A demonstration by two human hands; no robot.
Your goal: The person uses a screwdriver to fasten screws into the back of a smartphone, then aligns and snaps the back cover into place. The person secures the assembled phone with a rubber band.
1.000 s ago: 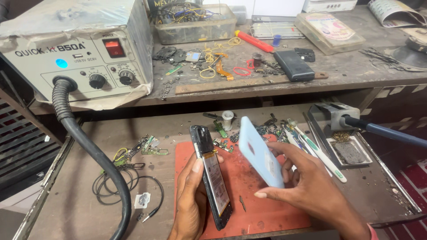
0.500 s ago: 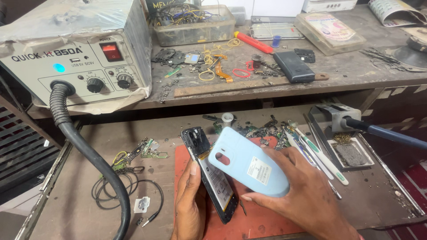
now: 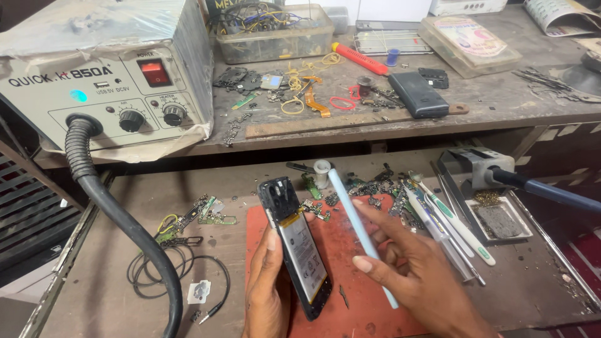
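My left hand (image 3: pixel 266 285) grips an opened black phone (image 3: pixel 294 244), its back off, with the battery and circuit board facing up. In my right hand (image 3: pixel 413 275) is the light blue back cover (image 3: pixel 360 228), turned edge-on so only its thin side shows, just right of the phone. Both are held over a red work mat (image 3: pixel 338 275) on the lower shelf.
A grey hot-air rework station (image 3: pixel 106 75) with a thick black hose (image 3: pixel 134 241) stands at the left. Loose circuit parts (image 3: pixel 194 216), tweezers and white tools (image 3: pixel 447 222) and a soldering iron stand (image 3: pixel 479 172) surround the mat. The upper bench holds a black device (image 3: pixel 418 94) and a parts tray (image 3: pixel 275 31).
My right hand has turned the blue cover from showing its flat face to standing edge-on beside the phone. The left hand keeps the phone almost still.
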